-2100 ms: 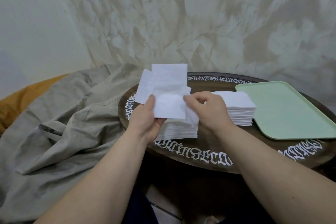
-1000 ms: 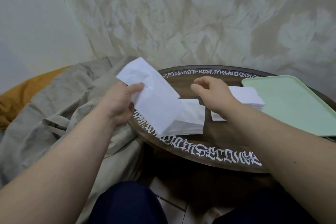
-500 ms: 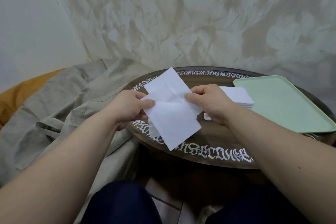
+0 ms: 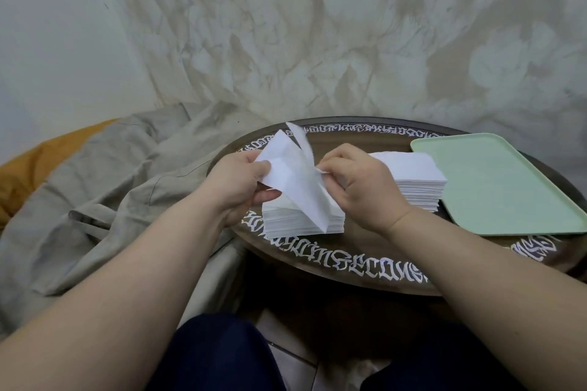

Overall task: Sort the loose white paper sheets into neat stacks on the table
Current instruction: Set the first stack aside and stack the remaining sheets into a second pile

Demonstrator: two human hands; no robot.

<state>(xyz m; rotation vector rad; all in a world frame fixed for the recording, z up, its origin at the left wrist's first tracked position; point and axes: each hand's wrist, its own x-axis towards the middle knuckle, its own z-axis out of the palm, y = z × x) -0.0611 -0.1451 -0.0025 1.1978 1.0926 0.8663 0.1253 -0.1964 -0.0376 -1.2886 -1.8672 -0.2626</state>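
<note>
Two neat stacks of white paper are already sitting on the round dark table with white lettering round its rim (image 4: 349, 267), and the sorting is carrying on above the nearer one. Farthest left, a rumpled grey-beige cloth (image 4: 104, 200) is lying over an orange cushion (image 4: 28, 165), touching the table's edge. Next, the left hand (image 4: 236, 187) is pinching the left edge of the loose white paper sheets (image 4: 295, 181), thumb on top and fingers curled beneath. Half a second ago these sheets were being held as one flat piece between both hands; now they are fanning apart, one thin sheet (image 4: 301, 143) lifting away upward, blurred with motion. This suggests a single sheet is being peeled off for placing. Beneath them the near stack of white sheets (image 4: 301, 224) is resting squarely by the table's front rim. To the right, the right hand (image 4: 359, 181) is gripping the sheets' right side, fingers curled tight on the paper. Behind it the far stack of white sheets (image 4: 413, 181) is standing just beside the pale green rectangular plastic tray (image 4: 495, 187), which is holding nothing visible. Judging by this, the separated sheet will probably be going onto one stack soon.
</note>
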